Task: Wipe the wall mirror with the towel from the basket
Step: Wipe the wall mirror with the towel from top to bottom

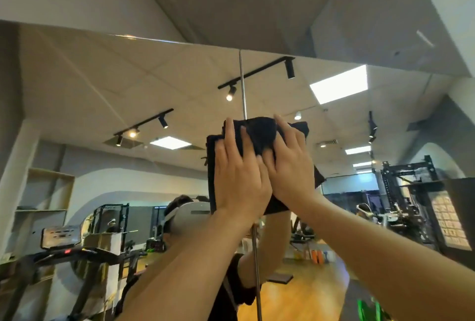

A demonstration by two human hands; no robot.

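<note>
The towel (262,135), dark and folded, lies flat against the mirror (128,84), high on the glass and across the thin metal seam (243,84) where two mirror panels meet. Both hands press it there with straight fingers. The left hand (240,179) covers the towel's lower left part, its fingers pointing up. The right hand (290,164) lies just beside it on the right, fingers angled up and to the left, and the two hands touch near the thumbs. Both forearms reach up from the bottom of the view.

In the mirror, below the towel, shows the reflection of the person with a white headset (190,214), partly hidden by the left arm. The glass also reflects a tiled ceiling with black track lights (257,74) and bright panels (339,84), a treadmill (64,251) at lower left, a dark weight rack (411,192) at right, and a wooden floor (295,292).
</note>
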